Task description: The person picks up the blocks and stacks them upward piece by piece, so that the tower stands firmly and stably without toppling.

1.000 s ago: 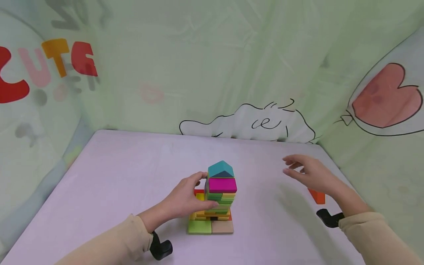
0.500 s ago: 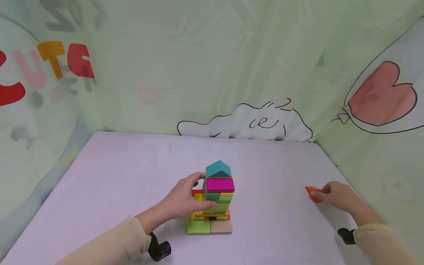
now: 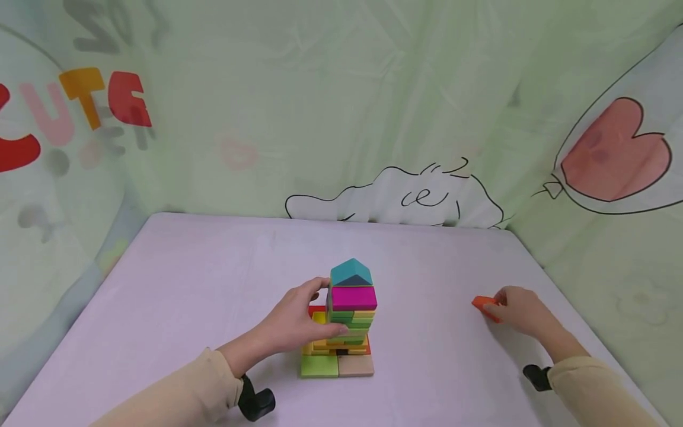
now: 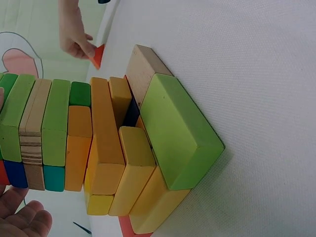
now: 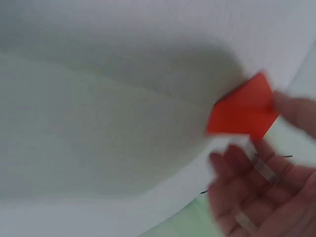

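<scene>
A tower of coloured wooden blocks [image 3: 358, 333] stands on the table in the head view. It has a teal roof-shaped block [image 3: 351, 274] on top and a magenta block [image 3: 354, 298] just below. My left hand [image 3: 290, 317] holds the tower's upper part from the left, thumb across the front, fingers partly hidden behind. To the right, my right hand [image 3: 525, 309] pinches an orange-red triangular block [image 5: 244, 106] between thumb and fingers, close over the table. In the left wrist view, a light green block [image 4: 180, 131] and a beige block [image 4: 147, 71] form the tower's front base.
The pale table [image 3: 213, 261] runs back to a printed fabric wall [image 3: 341, 107] with a line drawing along its lower edge. A black wrist strap piece [image 3: 257, 403] hangs at the left cuff, another black piece [image 3: 536, 377] at the right.
My right hand came down onto the orange-red triangular block on the right, took hold of it and has shifted left with it. The left hand stays on the tower.
</scene>
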Available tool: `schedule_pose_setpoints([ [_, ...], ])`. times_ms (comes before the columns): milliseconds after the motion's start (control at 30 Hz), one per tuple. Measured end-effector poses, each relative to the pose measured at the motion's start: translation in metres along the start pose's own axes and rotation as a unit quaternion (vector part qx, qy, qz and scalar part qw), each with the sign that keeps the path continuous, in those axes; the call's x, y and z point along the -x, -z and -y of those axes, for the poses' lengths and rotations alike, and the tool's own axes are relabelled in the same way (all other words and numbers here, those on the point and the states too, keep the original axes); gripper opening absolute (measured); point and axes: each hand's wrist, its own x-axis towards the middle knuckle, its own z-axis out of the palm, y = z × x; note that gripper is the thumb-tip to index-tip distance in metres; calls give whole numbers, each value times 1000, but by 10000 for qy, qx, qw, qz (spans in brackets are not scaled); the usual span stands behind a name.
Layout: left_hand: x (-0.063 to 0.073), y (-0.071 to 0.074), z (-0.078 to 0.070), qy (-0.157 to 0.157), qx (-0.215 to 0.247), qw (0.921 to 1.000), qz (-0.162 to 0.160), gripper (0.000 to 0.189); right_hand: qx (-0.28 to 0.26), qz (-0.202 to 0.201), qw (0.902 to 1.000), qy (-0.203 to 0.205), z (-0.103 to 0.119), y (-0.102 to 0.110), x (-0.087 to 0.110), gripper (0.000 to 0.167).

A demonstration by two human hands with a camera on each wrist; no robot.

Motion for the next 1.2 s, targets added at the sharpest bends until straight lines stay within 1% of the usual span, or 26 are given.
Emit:
schedule_pose_setpoints([
  [67,0,0,0,-19,-7,10000,-12,72,-123,-58,9988,479,8,-6,2,37],
  [133,0,0,0,-20,-8,10000,-17,71,-259,-121,9955,906,16,-11,7,35],
  [233,0,0,0,-30,-10,10000,-13,71,-341,-260,9912,1252,26,-18,15,37],
  [300,0,0,0,-47,-14,10000,-8,71,-341,-340,9894,1366,31,-21,19,37],
  [400,0,0,0,-65,-18,10000,10,71,-309,-393,9893,1372,36,-23,22,37],
  [500,1,0,0,-60,-26,10000,9,70,-264,-455,9889,1391,41,-24,23,33],
  [567,1,1,0,-48,-7,10000,17,70,-214,-613,9864,1508,47,-22,25,30],
  [633,1,1,0,-47,7,10000,15,71,-145,-942,9786,1826,60,-15,29,28],
  [667,1,1,0,-40,13,10000,25,71,-105,-1163,9719,2044,70,-9,32,28],
  [700,1,1,-1,-37,12,10000,22,71,-80,-1442,9615,2338,82,-2,36,29],
  [767,1,2,-1,-49,15,10000,12,71,-82,-1971,9354,2935,108,15,46,33],
  [833,1,2,-1,-56,6,10000,-2,70,-114,-2360,9086,3445,136,32,59,40],
  [900,1,3,-1,-71,14,10000,-14,70,-144,-2586,8845,3880,163,45,72,42],
  [967,0,2,-1,-88,43,10000,3,69,-57,-2681,8675,4190,186,55,83,43],
  [1033,0,2,-1,-81,68,9999,26,69,113,-2790,8478,4508,206,59,88,45],
  [1100,0,2,-1,-70,106,9999,63,69,346,-2873,8323,4729,222,59,90,48],
  [1167,0,2,0,-72,124,9998,97,68,537,-2906,8247,4822,235,56,89,47],
  [1200,0,2,0,-81,128,9998,109,68,615,-2912,8233,4834,240,54,89,47],
])
